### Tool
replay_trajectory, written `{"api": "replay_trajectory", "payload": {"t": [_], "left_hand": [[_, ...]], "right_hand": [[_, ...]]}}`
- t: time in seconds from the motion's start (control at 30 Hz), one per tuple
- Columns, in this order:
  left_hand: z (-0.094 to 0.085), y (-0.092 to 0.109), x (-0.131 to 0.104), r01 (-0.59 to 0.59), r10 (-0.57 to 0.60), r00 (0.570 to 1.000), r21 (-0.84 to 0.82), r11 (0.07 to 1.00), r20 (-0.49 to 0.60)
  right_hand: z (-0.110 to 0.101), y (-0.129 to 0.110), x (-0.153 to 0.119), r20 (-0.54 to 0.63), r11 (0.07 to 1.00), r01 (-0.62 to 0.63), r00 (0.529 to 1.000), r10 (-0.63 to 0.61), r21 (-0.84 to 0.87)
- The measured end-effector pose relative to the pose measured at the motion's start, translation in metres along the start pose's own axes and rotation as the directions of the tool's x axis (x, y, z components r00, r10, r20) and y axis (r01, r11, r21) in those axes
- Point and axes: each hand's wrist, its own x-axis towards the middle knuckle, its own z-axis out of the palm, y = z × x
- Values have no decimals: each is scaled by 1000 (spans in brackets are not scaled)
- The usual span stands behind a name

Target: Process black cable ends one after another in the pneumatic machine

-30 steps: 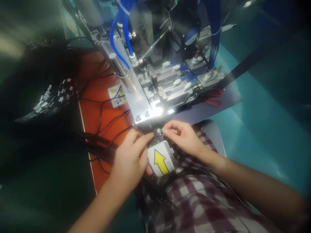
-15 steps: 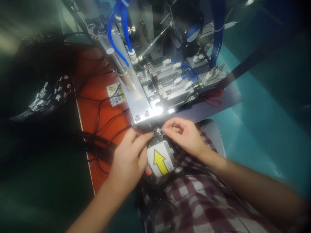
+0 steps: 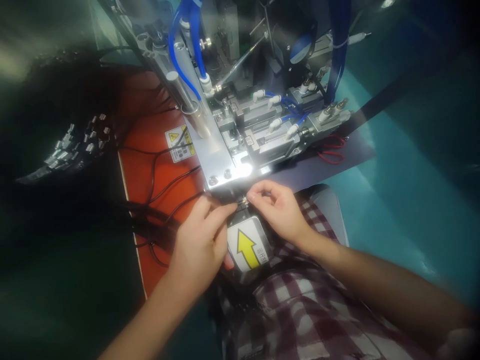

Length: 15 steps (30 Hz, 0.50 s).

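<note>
My left hand [image 3: 202,237] rests against the left side of a small block with a white label and a yellow arrow [image 3: 247,247]. Its thumb and forefinger reach to the top end of that block, and what they hold, if anything, is too small to name. From the right, my right hand [image 3: 279,207] brings thumb and forefinger together in a pinch at a tiny shiny metal piece [image 3: 245,199] in front of the machine's plate. Whether the fingertips grip that piece or something thinner is hidden. The bright metal plate [image 3: 215,162] lies just beyond both hands.
A machine with pneumatic cylinders [image 3: 277,147] and blue air hoses [image 3: 195,45] stands ahead. Black cables [image 3: 153,172] cross the orange-red board [image 3: 137,170] at left, beside a warning label [image 3: 180,143]. Several small metal parts [image 3: 62,155] lie farther left. Red wire loops [image 3: 332,156] are at right.
My right hand has shifted slightly left, its fingertips now closer to the tiny metal piece. The left hand stays in place.
</note>
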Motion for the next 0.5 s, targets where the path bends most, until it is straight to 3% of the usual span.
{"api": "replay_trajectory", "payload": {"t": [0.17,0.4,0.5], "left_hand": [[-1,1,1,2,-2,1000,-18,1000,0],[0,0,1,-1,1,1000,-13,1000,0],[0,-1,0,-2,2,1000,-12,1000,0]], "right_hand": [[-6,-1,-3,-3,999,-27,1000,27,-18],[-15,7,-16,-52,961,221,971,-233,-167],[-14,10,-19,-31,937,266,960,-280,-228]]}}
